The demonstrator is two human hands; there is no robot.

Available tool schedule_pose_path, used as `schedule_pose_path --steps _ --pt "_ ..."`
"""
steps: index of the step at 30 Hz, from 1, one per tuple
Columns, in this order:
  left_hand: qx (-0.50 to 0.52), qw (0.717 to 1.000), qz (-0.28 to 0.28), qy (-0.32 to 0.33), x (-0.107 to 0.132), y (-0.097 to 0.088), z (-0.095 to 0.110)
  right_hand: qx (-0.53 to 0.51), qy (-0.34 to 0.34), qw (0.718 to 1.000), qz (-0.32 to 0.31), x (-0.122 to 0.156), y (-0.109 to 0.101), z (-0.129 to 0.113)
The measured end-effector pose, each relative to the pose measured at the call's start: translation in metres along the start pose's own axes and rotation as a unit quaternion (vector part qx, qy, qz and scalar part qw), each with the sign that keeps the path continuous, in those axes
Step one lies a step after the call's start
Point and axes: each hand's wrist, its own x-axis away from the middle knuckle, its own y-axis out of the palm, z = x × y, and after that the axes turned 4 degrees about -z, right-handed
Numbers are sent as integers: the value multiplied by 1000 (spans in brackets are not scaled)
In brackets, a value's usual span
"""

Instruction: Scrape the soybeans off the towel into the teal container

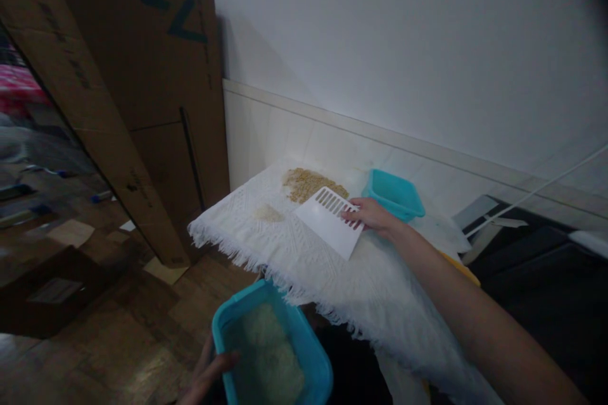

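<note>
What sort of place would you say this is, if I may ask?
Possibly a storeroom or makeshift indoor workspace: a tall brown cardboard box stands on brown wood-look flooring, near a fringed white cloth.

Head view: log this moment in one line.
left hand: holds turquoise tub; right hand: holds slotted white panel; tan grains: on fringed cloth

One cloth [285,247]. Two piles on it: yellow pile [304,184], pale pile [268,214]. Two tubs: back tub [401,208] on it, front tub [310,343] before it. Two hands: right hand [372,215] over it, left hand [211,372] before it. One card [327,228] over it, one tall box [142,76] to its left.
</note>
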Motion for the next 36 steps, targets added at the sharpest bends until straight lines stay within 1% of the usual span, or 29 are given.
schedule_pose_path --steps 2,4,6,7,9,11,13,14,15,17,20,24,28,30,33,36 --pt "22 998 60 -8 -1 -1 0 28 2 999 26 -4 -11 2" --pt "30 995 94 -12 1 -1 2 55 -27 997 43 -4 -20 1" --pt "37 994 101 -10 4 -1 7 86 -95 990 53 1 -19 -8" --pt "38 994 99 -8 5 -1 10 110 -140 983 53 5 -14 -15" --pt "27 995 96 1 4 0 17 191 -212 956 69 13 8 -34" --pt "7 995 96 13 1 0 23 295 -260 914 101 20 39 -54" --pt "2 995 98 30 -3 0 29 396 -262 874 101 22 70 -74" --pt "3 994 102 39 -5 0 32 431 -252 860 100 21 84 -82" --pt "5 993 107 47 -6 0 35 453 -250 850 102 19 95 -88" --pt "9 991 119 58 -8 -1 40 478 -242 838 101 14 111 -96" --pt "18 990 125 66 -7 -3 47 498 -246 827 91 11 120 -96" --pt "26 991 121 59 -4 -5 54 512 -263 814 74 23 122 -85" --pt "32 990 122 65 -3 -6 59 507 -270 816 64 42 119 -75" --pt "31 990 118 70 -3 -7 60 501 -272 819 73 45 116 -73" --pt "39 989 126 65 -6 -8 62 486 -262 827 109 38 113 -80" --pt "39 988 133 65 -9 -8 63 482 -248 830 133 19 115 -93"
